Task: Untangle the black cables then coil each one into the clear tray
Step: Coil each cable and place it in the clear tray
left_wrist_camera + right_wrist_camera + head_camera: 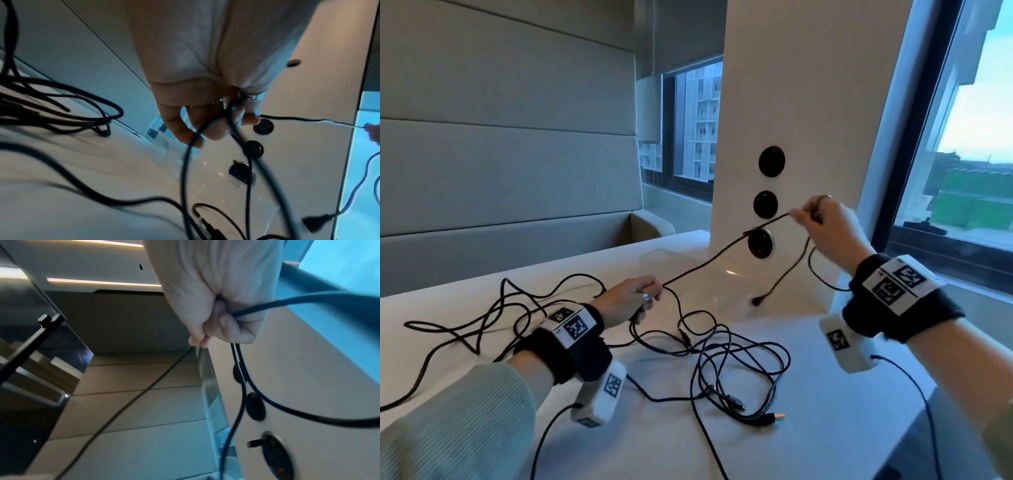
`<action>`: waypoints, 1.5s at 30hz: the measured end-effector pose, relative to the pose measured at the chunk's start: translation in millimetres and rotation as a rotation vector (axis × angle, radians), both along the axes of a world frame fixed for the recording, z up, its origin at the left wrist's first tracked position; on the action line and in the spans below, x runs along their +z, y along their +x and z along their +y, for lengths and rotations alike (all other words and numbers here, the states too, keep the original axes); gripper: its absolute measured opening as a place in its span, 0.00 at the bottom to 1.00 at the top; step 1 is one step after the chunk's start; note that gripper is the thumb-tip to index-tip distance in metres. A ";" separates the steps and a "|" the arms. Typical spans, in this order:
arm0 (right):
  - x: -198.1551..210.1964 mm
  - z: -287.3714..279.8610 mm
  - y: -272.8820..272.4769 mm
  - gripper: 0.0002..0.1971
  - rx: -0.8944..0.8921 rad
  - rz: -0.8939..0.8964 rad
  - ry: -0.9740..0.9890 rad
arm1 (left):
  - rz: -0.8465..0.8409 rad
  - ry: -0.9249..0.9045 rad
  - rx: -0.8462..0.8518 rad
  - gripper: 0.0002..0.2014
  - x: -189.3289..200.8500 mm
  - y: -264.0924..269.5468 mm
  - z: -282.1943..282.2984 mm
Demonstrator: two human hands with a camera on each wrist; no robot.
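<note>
Left hand (627, 298): gripping a black cable (726, 249) in curled fingers above the desk (482, 428). Right hand (828, 222): pinching the same cable, raised, holding it taut. Clear tray (726, 274): hardly showing, edges blurring.

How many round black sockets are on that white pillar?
3, stacked in a column on the white pillar: top socket, middle socket, and bottom socket, which a stretched cable partly crosses. None seem hidden.

We've got the tangled cables (709, 356) spread mid-table (619, 445), one cable (726, 247) strung from left hand (626, 301) up to right hand (828, 226), near the table's far right corner.
</note>
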State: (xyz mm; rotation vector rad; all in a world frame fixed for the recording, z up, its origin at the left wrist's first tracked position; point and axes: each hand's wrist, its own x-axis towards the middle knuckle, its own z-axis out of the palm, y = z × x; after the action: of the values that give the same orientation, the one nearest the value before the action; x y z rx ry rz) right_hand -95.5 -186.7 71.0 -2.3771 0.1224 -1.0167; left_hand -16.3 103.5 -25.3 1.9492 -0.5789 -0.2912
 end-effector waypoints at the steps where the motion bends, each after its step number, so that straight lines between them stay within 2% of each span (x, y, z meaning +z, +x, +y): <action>1: -2.1 -8.7 1.0 0.14 -0.051 -0.037 0.064 | 0.015 -0.006 0.008 0.14 -2.2 0.4 2.9; 4: -8.8 -19.4 6.1 0.15 -0.164 -0.220 0.340 | 0.074 -0.050 0.007 0.14 -0.1 -4.4 -1.6; 6: -12.4 -5.3 5.2 0.11 -0.058 -0.271 0.360 | 0.067 -0.085 -0.020 0.14 5.6 -10.3 -10.9; 7: -15.6 7.7 2.6 0.04 0.056 -0.244 0.295 | 0.035 -0.086 -0.030 0.14 9.3 -13.2 -16.0; 8: -19.6 23.5 -0.5 0.05 0.165 -0.164 0.175 | -0.003 -0.083 -0.039 0.14 13.1 -16.1 -21.3; 10: -29.3 56.8 -6.6 0.22 0.299 0.093 -0.187 | -0.078 -0.095 -0.063 0.14 21.1 -22.4 -30.7; 12: -38.0 80.8 -12.5 0.23 0.226 0.277 -0.538 | -0.133 -0.134 -0.096 0.14 28.6 -28.5 -37.8; 14: -42.1 89.5 -12.7 0.18 0.129 0.264 -0.656 | -0.176 -0.171 -0.114 0.13 33.6 -33.0 -40.6; 16: -40.6 87.2 -12.9 0.17 0.178 0.297 -0.548 | -0.183 -0.192 -0.110 0.12 34.4 -33.6 -39.4; 19: -28.2 72.5 -14.5 0.19 0.310 0.295 -0.149 | -0.142 -0.180 -0.087 0.12 25.7 -28.6 -30.0; 24: -0.1 28.0 -17.7 0.12 0.244 -0.123 0.669 | -0.068 -0.143 -0.041 0.12 4.3 -18.2 -16.4; 26: 10.7 12.0 -22.3 0.14 0.236 -0.328 0.898 | -0.045 -0.080 -0.001 0.12 -3.8 -14.2 -12.1; 27: 15.0 5.1 -24.5 0.14 0.213 -0.404 0.951 | -0.032 -0.031 0.028 0.12 -8.1 -11.7 -9.5; 29: 21.1 -2.7 -28.2 0.15 0.191 -0.492 0.953 | -0.015 0.113 0.073 0.12 -15.5 -7.2 -3.4; 32: 26.3 4.3 -31.0 0.16 0.282 -0.543 0.839 | -0.059 0.346 0.098 0.08 -11.6 -7.3 4.4; 33: 27.7 10.0 -32.6 0.16 0.321 -0.526 0.796 | -0.089 0.404 0.118 0.14 -7.1 -7.9 6.9; 35: 31.2 21.7 -35.6 0.16 0.361 -0.467 0.764 | -0.186 0.450 0.135 0.34 4.3 -10.9 9.6; 37: 36.1 33.3 -38.6 0.17 0.448 -0.414 0.828 | -0.291 0.433 0.099 0.54 14.5 -19.4 4.3; 38: 38.8 39.6 -39.8 0.18 0.517 -0.390 0.870 | -0.338 0.436 0.071 0.58 17.3 -24.6 -2.1; 39: 41.5 46.5 -40.8 0.18 0.584 -0.366 0.901 | -0.387 0.470 0.054 0.59 18.6 -29.5 -9.7; 40: 43.2 53.0 -41.1 0.18 0.639 -0.343 0.917 | -0.431 0.519 0.047 0.55 19.5 -33.2 -16.9; 41: 44.1 59.0 -41.3 0.18 0.677 -0.323 0.917 | -0.468 0.557 0.032 0.45 18.4 -33.6 -22.9; 42: 43.8 63.9 -41.1 0.19 0.696 -0.307 0.906 | -0.508 0.552 0.006 0.29 17.6 -33.1 -26.1; 43: 42.8 66.9 -40.9 0.19 0.702 -0.301 0.891 | -0.521 0.474 -0.017 0.13 19.1 -33.9 -27.1; 44: 41.0 67.7 -40.3 0.19 0.699 -0.304 0.879 | -0.510 0.352 -0.039 0.08 21.1 -35.2 -25.8; 45: 38.8 66.5 -40.0 0.19 0.690 -0.312 0.871 | -0.486 0.240 -0.052 0.10 24.0 -36.3 -23.2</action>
State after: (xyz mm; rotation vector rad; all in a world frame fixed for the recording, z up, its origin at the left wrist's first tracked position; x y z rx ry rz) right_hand -135.5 -120.2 109.8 -1.2962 -0.2980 -0.7490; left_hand -52.7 80.3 -1.3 2.2542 -0.9441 0.0946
